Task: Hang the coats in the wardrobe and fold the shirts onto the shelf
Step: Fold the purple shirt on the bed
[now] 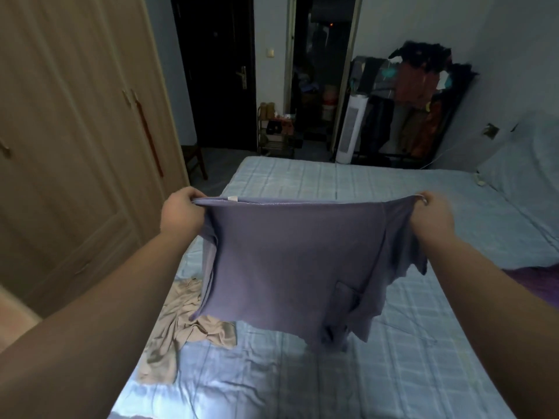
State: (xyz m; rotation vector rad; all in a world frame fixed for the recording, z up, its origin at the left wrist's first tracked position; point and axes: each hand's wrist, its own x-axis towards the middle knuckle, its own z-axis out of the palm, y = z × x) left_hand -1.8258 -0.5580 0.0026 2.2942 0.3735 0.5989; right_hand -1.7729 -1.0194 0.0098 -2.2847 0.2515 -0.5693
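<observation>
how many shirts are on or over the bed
2: a purple shirt held up over the bed by both hands, and a beige shirt crumpled on the bed's left edge, partly hidden.

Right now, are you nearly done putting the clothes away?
Not yet. Nothing looks put away: the tall wooden wardrobe has its doors closed. In hand: the left hand and right hand grip the purple pocketed shirt by its top corners, held spread above the blue checked bed, not folded. Left: the crumpled beige garment lying on the bed.
</observation>
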